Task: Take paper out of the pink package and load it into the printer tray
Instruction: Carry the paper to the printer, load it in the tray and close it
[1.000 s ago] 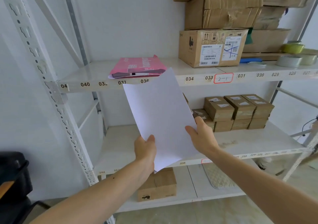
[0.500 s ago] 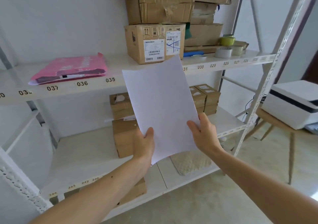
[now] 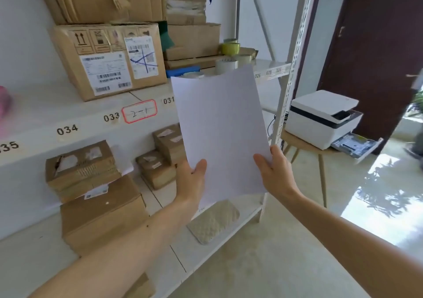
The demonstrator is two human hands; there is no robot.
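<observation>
While both our hands [image 3: 192, 178] [image 3: 273, 171] pinch the paper [image 3: 219, 133] upright, the printer tray [image 3: 356, 145] lies open off to our right, nearer the right hand.

A: Lighting? 
B: Bright daylight from the right; glare and leaf shadows on the floor [image 3: 386, 197]. 
A: Quality? 
B: Soft, slight motion blur, wide-angle bending of the shelf upright [image 3: 289, 73], blurred left edge.
</observation>
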